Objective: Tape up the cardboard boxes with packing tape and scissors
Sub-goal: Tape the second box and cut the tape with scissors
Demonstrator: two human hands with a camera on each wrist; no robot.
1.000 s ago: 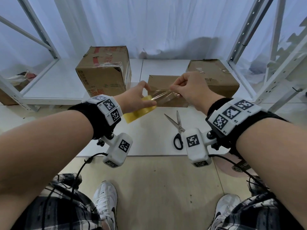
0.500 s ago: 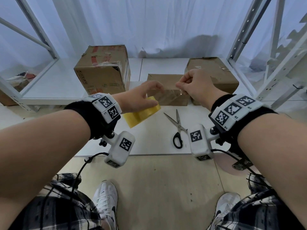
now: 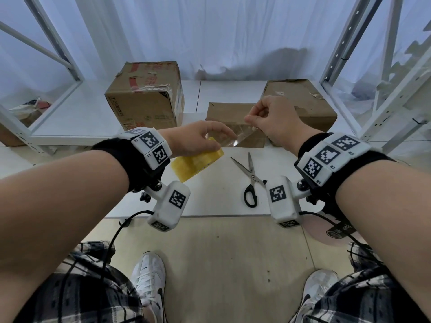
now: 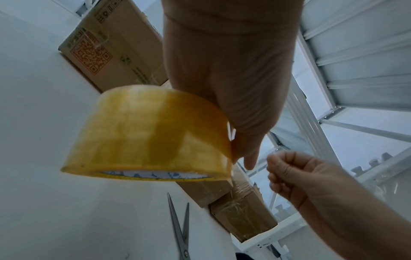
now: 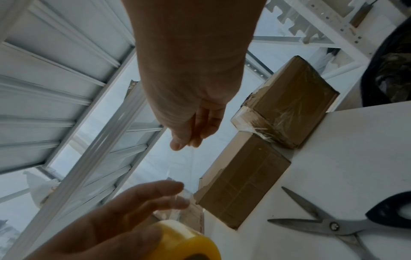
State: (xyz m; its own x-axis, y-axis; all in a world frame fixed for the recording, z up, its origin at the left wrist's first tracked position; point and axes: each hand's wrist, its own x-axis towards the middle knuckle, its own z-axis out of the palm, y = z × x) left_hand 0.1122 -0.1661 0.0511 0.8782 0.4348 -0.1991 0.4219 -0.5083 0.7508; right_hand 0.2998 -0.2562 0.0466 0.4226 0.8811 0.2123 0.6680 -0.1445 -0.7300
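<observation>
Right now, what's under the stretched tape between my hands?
Under the tape strip sits the small box, seen through it, and the white table. The right hand hides the box's right end.

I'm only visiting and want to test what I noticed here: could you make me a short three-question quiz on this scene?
1. True or false: the scissors lie on the white table, held by no hand.
2. Which hand holds the yellow tape roll? A) left hand B) right hand
3. Fill in: the right hand pinches the free end of the clear ____ pulled from the roll.

Key
1. True.
2. A; the roll hangs under the left hand.
3. Tape; it stretches between the two hands in front of the small cardboard box.
</observation>
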